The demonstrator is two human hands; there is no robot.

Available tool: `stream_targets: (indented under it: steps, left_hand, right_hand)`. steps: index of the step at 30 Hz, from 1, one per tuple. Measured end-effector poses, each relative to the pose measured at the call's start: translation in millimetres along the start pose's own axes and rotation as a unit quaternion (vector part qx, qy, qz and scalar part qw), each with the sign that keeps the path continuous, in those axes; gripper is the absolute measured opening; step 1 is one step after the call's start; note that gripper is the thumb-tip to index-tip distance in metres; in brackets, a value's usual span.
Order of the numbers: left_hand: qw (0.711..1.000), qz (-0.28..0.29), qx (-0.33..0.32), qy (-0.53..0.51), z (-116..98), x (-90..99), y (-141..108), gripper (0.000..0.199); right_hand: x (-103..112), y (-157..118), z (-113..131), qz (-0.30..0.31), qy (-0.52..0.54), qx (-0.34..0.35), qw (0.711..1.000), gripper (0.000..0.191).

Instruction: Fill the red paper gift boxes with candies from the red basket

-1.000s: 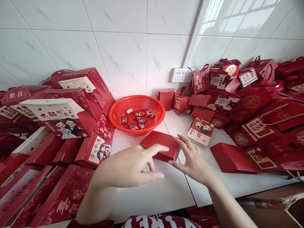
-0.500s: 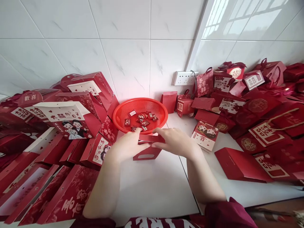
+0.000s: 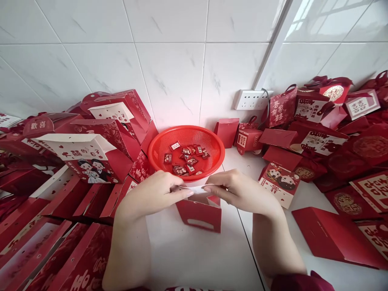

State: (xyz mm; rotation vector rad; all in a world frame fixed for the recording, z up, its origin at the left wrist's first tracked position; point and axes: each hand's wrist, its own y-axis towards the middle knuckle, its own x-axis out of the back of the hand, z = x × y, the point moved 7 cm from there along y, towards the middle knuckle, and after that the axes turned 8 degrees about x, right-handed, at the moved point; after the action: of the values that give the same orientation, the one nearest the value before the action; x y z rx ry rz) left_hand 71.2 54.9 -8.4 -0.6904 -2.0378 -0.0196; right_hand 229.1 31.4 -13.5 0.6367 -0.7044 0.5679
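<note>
One box (image 3: 198, 211) nearer, under two hands (image 3: 160, 189) (image 3: 233, 186)

There it sits, the white rectangular plastic socket strip (image 3: 251, 100), low on the wall, small dark slots dotting its face! All around it spread glossy white ceramic tiles (image 3: 171, 72), veined in grey like marble, straight pale grout lines crossing between them. Up from the socket strip climbs a narrow white trunking (image 3: 274, 49), slanting rightward in this view. Over to the strip's upper right, a bright, barred window reflection (image 3: 323, 18) gleams on the polished tile! A thin grey cable (image 3: 268, 107) curves down at the strip's right end. Below the strip, here's the smooth white tabletop (image 3: 194, 254), softly shaded, crossed by one thin dark seam (image 3: 249, 239).
</note>
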Motion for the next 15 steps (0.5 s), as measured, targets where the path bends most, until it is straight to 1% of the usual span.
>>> stream_targets:
  steps: [4, 7, 9, 11, 13, 15]
  left_hand:
    - [0.999, -0.007, 0.001, 0.049, -4.1, -0.2, -2.8, 0.028]
    - [0.995, -0.018, -0.014, 0.099, -6.5, -1.0, -11.1, 0.026]
    - [0.990, -0.044, -0.030, 0.129, -8.6, 1.9, -19.4, 0.037]
    - [0.985, -0.086, -0.047, 0.145, -11.0, 7.9, -29.6, 0.057]
    - [0.979, -0.131, -0.052, 0.146, -11.8, 14.6, -39.9, 0.073]
    - [0.975, -0.164, -0.055, 0.142, -12.5, 19.1, -48.5, 0.078]
  right_hand:
    - [0.9, 2.1, 5.1, -0.025, 0.002, 0.041, 0.999, 0.033]
    - [7.3, 0.8, 11.6, -0.070, -0.021, 0.086, 0.994, 0.027]
    - [14.0, -1.8, 17.7, -0.115, -0.035, 0.127, 0.985, 0.021]
    - [21.2, -5.4, 23.8, -0.171, -0.064, 0.161, 0.970, 0.014]
    - [27.0, -9.6, 30.5, -0.233, -0.102, 0.188, 0.949, 0.009]
    - [32.0, -15.1, 37.5, -0.305, -0.127, 0.211, 0.920, 0.010]
